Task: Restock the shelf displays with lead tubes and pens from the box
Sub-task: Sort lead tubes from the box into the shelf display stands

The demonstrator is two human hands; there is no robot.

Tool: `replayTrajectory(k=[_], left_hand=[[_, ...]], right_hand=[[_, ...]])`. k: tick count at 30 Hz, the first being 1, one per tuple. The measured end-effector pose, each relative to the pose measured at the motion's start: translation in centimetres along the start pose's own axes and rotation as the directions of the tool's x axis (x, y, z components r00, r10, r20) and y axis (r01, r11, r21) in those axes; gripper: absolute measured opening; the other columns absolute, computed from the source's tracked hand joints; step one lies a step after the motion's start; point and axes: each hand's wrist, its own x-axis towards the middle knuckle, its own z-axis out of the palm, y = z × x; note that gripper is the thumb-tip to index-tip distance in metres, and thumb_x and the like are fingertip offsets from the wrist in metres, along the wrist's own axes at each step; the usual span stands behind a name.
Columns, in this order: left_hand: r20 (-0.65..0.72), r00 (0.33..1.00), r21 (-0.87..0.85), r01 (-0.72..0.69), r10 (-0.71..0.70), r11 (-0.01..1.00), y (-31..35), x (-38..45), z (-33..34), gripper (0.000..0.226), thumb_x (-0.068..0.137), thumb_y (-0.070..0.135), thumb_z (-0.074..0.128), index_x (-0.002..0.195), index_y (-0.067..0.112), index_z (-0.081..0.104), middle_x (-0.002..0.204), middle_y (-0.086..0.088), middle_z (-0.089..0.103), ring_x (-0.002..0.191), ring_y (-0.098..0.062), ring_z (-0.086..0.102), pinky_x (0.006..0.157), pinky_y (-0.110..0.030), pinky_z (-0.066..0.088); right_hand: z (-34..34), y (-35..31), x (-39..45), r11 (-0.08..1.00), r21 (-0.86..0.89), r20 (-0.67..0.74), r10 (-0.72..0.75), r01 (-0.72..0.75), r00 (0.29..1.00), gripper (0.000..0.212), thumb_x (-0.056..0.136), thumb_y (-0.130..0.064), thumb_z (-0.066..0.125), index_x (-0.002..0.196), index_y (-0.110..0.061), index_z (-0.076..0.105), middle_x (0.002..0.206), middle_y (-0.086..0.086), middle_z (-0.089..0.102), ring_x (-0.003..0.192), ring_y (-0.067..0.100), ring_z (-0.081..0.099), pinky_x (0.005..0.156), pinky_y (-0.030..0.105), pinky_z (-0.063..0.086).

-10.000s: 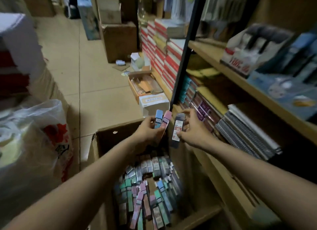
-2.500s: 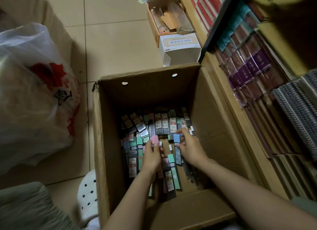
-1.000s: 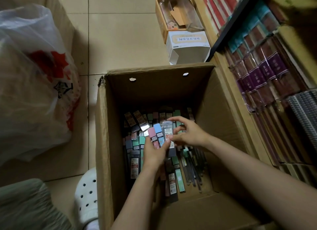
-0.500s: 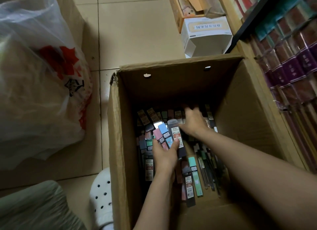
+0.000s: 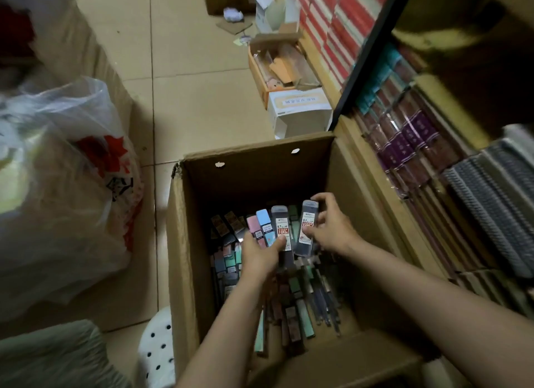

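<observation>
Near the middle of the frame, above the open cardboard box [image 5: 361,191], the left hand [image 5: 260,256] has its grip clamped on a fan of lead tubes [image 5: 270,228]: pink, blue and a dark one with a red label. Just to the right, the right hand [image 5: 332,231] pinches another dark tube [image 5: 307,228] upright, fingers curled round its edge. Loose tubes and pens [image 5: 323,298] lie jumbled on the box floor below. To do this well, the new tube should probably slide in beside the fan, labels facing one way, before the bundle goes to the shelf [image 5: 427,162] at right. A plastic bag [image 5: 63,185] sits at left.
</observation>
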Motion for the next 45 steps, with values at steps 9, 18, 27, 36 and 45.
replayTrajectory(k=[9, 18, 27, 36, 45], left_hand=[[0.475, 0.872, 0.272, -0.271, 0.116, 0.923, 14.9, -7.2, 2.9, 0.035, 0.087, 0.004, 0.067, 0.121, 0.004, 0.057, 0.115, -0.015, 0.067, 0.105, -0.029, 0.066, 0.081, -0.043, 0.058], [0.712, 0.665, 0.174, -0.479, 0.226, 0.861, 20.9, -13.8, 5.9, 0.03, 0.086, 0.015, 0.07, 0.114, 0.009, 0.061, 0.1, -0.018, 0.072, 0.083, -0.037, 0.067, 0.064, -0.039, 0.045], [0.881, 0.458, 0.077, -0.383, 0.117, 0.921, 21.4, -16.5, 9.5, 0.019, 0.093, 0.017, 0.059, 0.112, 0.013, 0.06, 0.089, -0.011, 0.074, 0.067, -0.022, 0.071, 0.051, -0.027, 0.047], [0.926, 0.353, -0.019, -0.314, 0.135, 0.949, 23.7, -16.6, 12.2, 0.02, 0.097, 0.02, 0.053, 0.114, 0.018, 0.063, 0.099, -0.01, 0.074, 0.086, -0.024, 0.073, 0.063, -0.036, 0.057], [0.908, 0.366, -0.075, -0.339, 0.204, 0.938, 26.5, -14.8, 13.4, 0.018, 0.096, 0.026, 0.054, 0.112, 0.027, 0.064, 0.097, -0.005, 0.073, 0.086, -0.023, 0.069, 0.073, -0.038, 0.053]], right_hand=[[-13.8, -9.9, -8.1, 0.969, 0.175, -0.097, -0.16, 0.175, 0.982, 0.057, 0.084, 0.0, 0.069, 0.116, -0.031, 0.032, 0.099, 0.005, 0.065, 0.086, 0.018, 0.069, 0.064, 0.032, 0.061], [-21.4, -12.7, -15.5, 0.897, 0.331, -0.3, -0.194, 0.293, 0.934, 0.056, 0.08, 0.004, 0.073, 0.12, -0.018, 0.04, 0.092, -0.002, 0.065, 0.071, 0.004, 0.071, 0.053, 0.02, 0.055], [-24.9, -12.1, -18.4, 0.87, 0.365, -0.401, -0.175, 0.332, 0.899, 0.052, 0.081, 0.002, 0.073, 0.108, -0.033, 0.045, 0.107, 0.009, 0.069, 0.092, 0.021, 0.072, 0.069, 0.037, 0.06], [-27.2, -14.1, -18.4, 0.891, 0.305, -0.537, -0.132, 0.337, 0.833, 0.055, 0.08, 0.002, 0.074, 0.119, -0.02, 0.043, 0.094, 0.003, 0.068, 0.081, 0.01, 0.069, 0.061, 0.022, 0.057], [-29.2, -17.9, -16.2, 0.93, 0.186, -0.532, -0.176, 0.317, 0.828, 0.057, 0.077, 0.004, 0.075, 0.118, -0.02, 0.043, 0.112, 0.016, 0.064, 0.103, 0.028, 0.065, 0.086, 0.047, 0.057]])
